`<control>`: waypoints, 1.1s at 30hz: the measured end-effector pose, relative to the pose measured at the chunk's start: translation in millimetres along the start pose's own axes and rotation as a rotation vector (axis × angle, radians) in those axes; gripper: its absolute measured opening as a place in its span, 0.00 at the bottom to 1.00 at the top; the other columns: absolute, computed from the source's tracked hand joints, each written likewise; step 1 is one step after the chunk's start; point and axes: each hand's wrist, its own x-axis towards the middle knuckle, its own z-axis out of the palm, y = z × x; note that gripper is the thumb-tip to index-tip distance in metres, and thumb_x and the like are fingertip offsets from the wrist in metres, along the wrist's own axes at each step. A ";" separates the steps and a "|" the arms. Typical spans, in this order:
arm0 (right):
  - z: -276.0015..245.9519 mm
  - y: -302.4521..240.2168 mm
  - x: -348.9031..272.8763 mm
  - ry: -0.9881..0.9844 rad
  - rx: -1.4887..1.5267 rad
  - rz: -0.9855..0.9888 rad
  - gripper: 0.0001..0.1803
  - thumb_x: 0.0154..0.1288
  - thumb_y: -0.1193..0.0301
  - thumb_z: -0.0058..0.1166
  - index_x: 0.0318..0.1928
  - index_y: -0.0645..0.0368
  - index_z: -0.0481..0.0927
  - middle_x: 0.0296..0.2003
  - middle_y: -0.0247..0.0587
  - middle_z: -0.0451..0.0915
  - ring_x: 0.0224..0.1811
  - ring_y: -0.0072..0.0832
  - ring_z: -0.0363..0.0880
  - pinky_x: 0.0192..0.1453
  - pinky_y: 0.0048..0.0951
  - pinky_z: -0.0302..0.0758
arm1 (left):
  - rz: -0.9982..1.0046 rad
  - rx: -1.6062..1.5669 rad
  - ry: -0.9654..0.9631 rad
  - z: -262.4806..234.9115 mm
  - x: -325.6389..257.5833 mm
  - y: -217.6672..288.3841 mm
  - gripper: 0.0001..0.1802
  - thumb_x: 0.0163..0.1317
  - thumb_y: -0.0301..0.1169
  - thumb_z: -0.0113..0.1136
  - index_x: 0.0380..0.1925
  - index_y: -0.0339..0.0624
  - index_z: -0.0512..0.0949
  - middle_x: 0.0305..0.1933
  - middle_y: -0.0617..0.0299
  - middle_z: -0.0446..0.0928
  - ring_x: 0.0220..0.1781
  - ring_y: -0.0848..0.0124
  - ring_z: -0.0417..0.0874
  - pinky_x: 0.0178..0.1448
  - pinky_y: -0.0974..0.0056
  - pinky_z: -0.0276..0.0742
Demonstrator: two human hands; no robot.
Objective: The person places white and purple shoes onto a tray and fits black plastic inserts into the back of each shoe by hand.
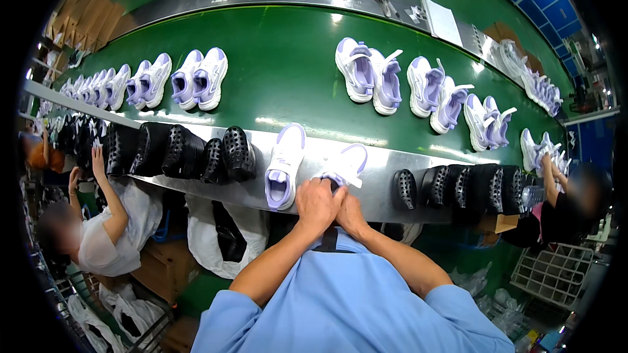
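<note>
1 shoe standing by itself, 1 under both hands

The work looks partway through this pair. A white-and-purple shoe (288,150) stands on the metal ledge (376,202), clear of both hands, toe pointing away, with no loose strap to be seen; I judge it the further along. Just to its right on the same ledge is the shoe being worked on (355,156), its white strap (354,182) sticking out to the side, so this half seems unfinished.

The left hand (316,203) has its fingers bent at that shoe's opening; how firmly they grip cannot be told. The right hand (353,214) is close against it, its fingers mostly hidden, so its hold cannot be told either.

On the green belt (281,72), the 2 nearest pairs on the left (212,78) show no straps jutting out and look done. The 3 nearest pairs on the right (386,85) have straps poking up and look left to do. Black shoe forms (238,154) line the ledge on both sides.
</note>
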 end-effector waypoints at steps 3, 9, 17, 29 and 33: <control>2.2 -11.5 -2.9 0.117 0.205 0.120 0.18 0.72 0.61 0.60 0.34 0.67 0.81 0.30 0.60 0.86 0.35 0.53 0.88 0.40 0.49 0.81 | 0.006 -0.033 0.059 18.1 -2.8 -15.8 0.13 0.63 0.38 0.67 0.29 0.38 0.83 0.34 0.50 0.82 0.41 0.49 0.82 0.49 0.44 0.73; 0.8 -1.1 1.8 0.137 0.233 0.097 0.20 0.69 0.60 0.63 0.29 0.66 0.78 0.27 0.58 0.84 0.30 0.54 0.86 0.37 0.49 0.80 | 0.056 -0.046 0.111 26.9 -16.5 -44.2 0.08 0.60 0.31 0.67 0.27 0.39 0.82 0.31 0.50 0.80 0.40 0.49 0.81 0.47 0.46 0.72; -7.3 18.4 5.2 0.015 0.232 -0.145 0.16 0.70 0.65 0.63 0.42 0.68 0.79 0.32 0.52 0.86 0.32 0.45 0.87 0.38 0.43 0.83 | -0.040 -0.065 -0.014 20.5 -8.9 -23.2 0.16 0.59 0.37 0.73 0.25 0.32 0.83 0.30 0.45 0.83 0.37 0.46 0.80 0.44 0.43 0.75; -85.4 -10.4 26.4 0.112 0.784 0.265 0.08 0.72 0.71 0.58 0.44 0.63 0.80 0.32 0.38 0.79 0.32 0.26 0.80 0.31 0.26 0.79 | -0.201 -0.387 0.030 19.3 -29.1 -11.9 0.10 0.62 0.31 0.72 0.36 0.36 0.83 0.31 0.49 0.82 0.39 0.50 0.82 0.44 0.49 0.77; -58.9 30.9 -5.8 0.180 0.793 0.307 0.06 0.69 0.75 0.58 0.43 0.62 0.76 0.36 0.41 0.81 0.33 0.28 0.82 0.33 0.29 0.81 | 0.046 -0.140 0.169 8.6 -18.7 -8.1 0.13 0.59 0.25 0.73 0.42 0.41 0.82 0.38 0.54 0.81 0.41 0.53 0.82 0.45 0.51 0.77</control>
